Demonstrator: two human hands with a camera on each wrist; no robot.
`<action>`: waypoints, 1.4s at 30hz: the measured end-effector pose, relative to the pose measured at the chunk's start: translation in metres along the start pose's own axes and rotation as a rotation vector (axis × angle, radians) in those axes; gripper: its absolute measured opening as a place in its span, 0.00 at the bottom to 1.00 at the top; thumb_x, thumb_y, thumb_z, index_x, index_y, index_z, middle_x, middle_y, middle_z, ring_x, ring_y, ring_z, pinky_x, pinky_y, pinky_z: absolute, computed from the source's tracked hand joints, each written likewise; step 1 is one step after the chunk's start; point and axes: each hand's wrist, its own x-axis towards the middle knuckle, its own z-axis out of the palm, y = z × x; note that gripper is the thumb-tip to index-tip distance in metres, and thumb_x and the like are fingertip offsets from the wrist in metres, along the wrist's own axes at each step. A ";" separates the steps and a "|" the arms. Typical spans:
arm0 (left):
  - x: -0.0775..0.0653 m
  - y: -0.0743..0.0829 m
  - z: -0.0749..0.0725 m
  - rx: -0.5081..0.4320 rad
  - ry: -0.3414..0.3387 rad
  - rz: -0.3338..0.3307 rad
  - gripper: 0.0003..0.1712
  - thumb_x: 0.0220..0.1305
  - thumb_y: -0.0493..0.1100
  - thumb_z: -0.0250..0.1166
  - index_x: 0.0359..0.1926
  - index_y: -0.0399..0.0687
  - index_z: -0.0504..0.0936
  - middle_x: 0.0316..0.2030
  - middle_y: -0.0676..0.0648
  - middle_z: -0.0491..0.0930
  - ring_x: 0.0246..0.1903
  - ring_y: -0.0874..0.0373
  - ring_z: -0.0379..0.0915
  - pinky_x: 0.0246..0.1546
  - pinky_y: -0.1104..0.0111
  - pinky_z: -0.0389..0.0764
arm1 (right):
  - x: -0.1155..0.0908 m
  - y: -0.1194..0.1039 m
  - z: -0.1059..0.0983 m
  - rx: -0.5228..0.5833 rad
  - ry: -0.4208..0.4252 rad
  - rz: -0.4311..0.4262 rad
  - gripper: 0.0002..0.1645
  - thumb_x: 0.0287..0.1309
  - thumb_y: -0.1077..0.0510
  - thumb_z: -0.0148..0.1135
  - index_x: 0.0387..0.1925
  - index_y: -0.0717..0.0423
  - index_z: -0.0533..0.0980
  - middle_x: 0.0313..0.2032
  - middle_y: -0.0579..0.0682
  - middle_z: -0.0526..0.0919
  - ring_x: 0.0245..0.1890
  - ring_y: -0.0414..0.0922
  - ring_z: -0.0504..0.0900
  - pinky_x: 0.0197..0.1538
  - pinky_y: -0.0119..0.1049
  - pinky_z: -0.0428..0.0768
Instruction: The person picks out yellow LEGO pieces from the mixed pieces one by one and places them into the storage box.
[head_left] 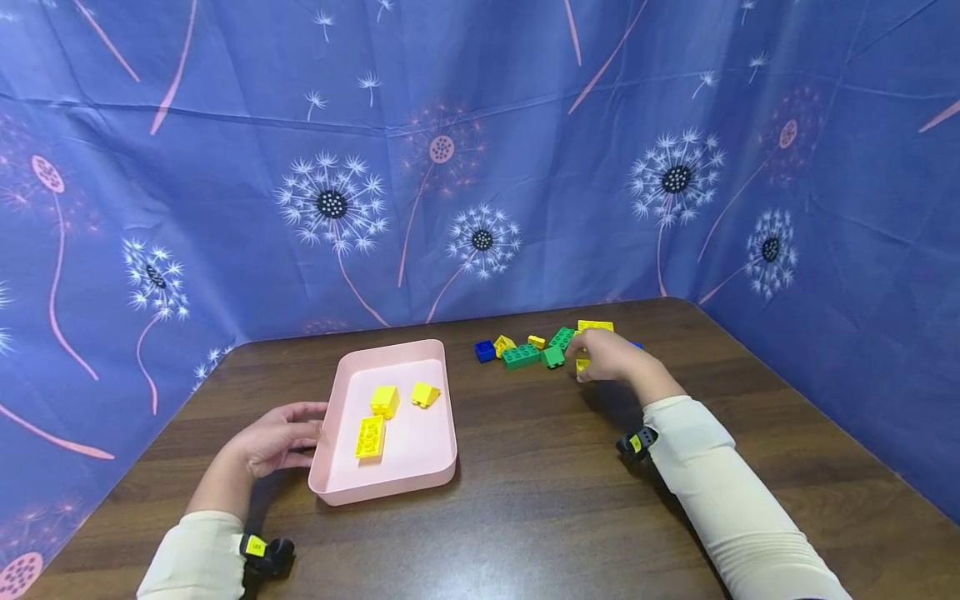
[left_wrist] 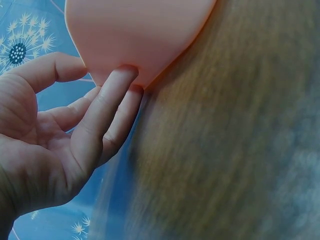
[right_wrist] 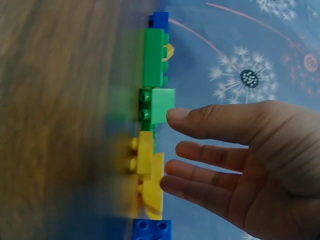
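On the left, the person's left hand [head_left: 273, 442] rests its fingertips against the outer side of a shallow pink tray [head_left: 390, 492]. The left wrist view shows thumb and fingers extended to the tray's wall. Inside the tray lie a yellow brick [head_left: 385, 401], a smaller sloped yellow brick [head_left: 425, 394] and a yellow brick with its hollow side up [head_left: 371, 438]. At the back right, the right hand [head_left: 618, 357] reaches over loose toy bricks, its grasp empty. In the right wrist view its parted fingers and thumb face yellow bricks [right_wrist: 145, 155] and a green sloped brick [right_wrist: 163, 106].
Near the table's back edge are a blue brick [head_left: 485, 351], a long green brick [head_left: 521, 357] and several other yellow and green bricks. Another blue brick [right_wrist: 151, 230] is partly hidden behind the right hand in the head view. A patterned blue cloth [head_left: 525, 167] hangs behind the wooden table [head_left: 525, 517].
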 end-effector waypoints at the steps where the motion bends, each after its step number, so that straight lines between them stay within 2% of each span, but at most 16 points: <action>1: 0.000 0.000 0.000 -0.001 0.001 -0.001 0.41 0.63 0.34 0.58 0.72 0.30 0.49 0.49 0.42 0.78 0.44 0.53 0.80 0.44 0.53 0.83 | 0.000 0.002 0.001 0.000 -0.015 0.011 0.22 0.46 0.67 0.73 0.46 0.67 0.81 0.46 0.60 0.83 0.49 0.58 0.79 0.52 0.52 0.78; 5: 0.000 0.000 0.000 -0.006 -0.004 -0.006 0.41 0.64 0.34 0.58 0.72 0.31 0.48 0.49 0.42 0.77 0.44 0.53 0.80 0.44 0.53 0.83 | 0.000 0.007 0.004 0.000 -0.052 0.036 0.21 0.47 0.68 0.72 0.47 0.66 0.81 0.46 0.60 0.83 0.49 0.58 0.79 0.52 0.52 0.78; 12: 0.002 -0.001 -0.003 -0.006 -0.022 0.002 0.40 0.65 0.35 0.57 0.72 0.30 0.47 0.46 0.43 0.79 0.44 0.53 0.80 0.45 0.53 0.82 | 0.002 0.012 0.007 -0.042 -0.010 0.085 0.19 0.49 0.67 0.70 0.45 0.67 0.82 0.43 0.58 0.84 0.47 0.58 0.80 0.52 0.53 0.78; 16: 0.004 -0.001 -0.005 -0.004 -0.044 0.022 0.40 0.66 0.35 0.56 0.72 0.29 0.46 0.45 0.44 0.80 0.44 0.54 0.81 0.45 0.53 0.82 | 0.005 0.015 0.008 -0.037 -0.021 0.098 0.16 0.53 0.67 0.68 0.45 0.66 0.82 0.44 0.58 0.84 0.48 0.58 0.80 0.52 0.52 0.78; 19: 0.005 -0.001 -0.006 -0.006 -0.047 0.032 0.40 0.65 0.35 0.56 0.72 0.29 0.46 0.46 0.44 0.80 0.44 0.54 0.81 0.44 0.54 0.83 | 0.007 0.015 0.010 -0.036 -0.028 0.095 0.14 0.54 0.67 0.67 0.44 0.66 0.82 0.43 0.57 0.84 0.46 0.57 0.81 0.50 0.50 0.79; 26: 0.004 -0.002 -0.005 -0.005 -0.051 0.026 0.40 0.66 0.35 0.56 0.72 0.29 0.46 0.45 0.44 0.80 0.43 0.54 0.80 0.44 0.54 0.83 | 0.007 0.013 0.011 -0.064 -0.028 0.081 0.12 0.50 0.69 0.69 0.39 0.65 0.82 0.36 0.54 0.84 0.39 0.53 0.81 0.46 0.49 0.81; 33: 0.004 -0.001 -0.004 0.003 -0.023 0.020 0.40 0.65 0.34 0.57 0.72 0.30 0.47 0.50 0.42 0.78 0.43 0.54 0.80 0.44 0.54 0.83 | 0.006 0.010 0.011 -0.084 -0.035 0.077 0.13 0.49 0.67 0.71 0.40 0.64 0.83 0.37 0.54 0.84 0.38 0.52 0.81 0.45 0.49 0.80; 42: 0.003 -0.003 -0.003 -0.007 -0.012 0.007 0.40 0.65 0.34 0.57 0.72 0.30 0.47 0.50 0.42 0.79 0.43 0.53 0.81 0.44 0.54 0.83 | 0.006 0.012 0.013 -0.056 -0.042 0.068 0.13 0.47 0.68 0.72 0.38 0.65 0.84 0.36 0.54 0.85 0.37 0.51 0.81 0.45 0.49 0.81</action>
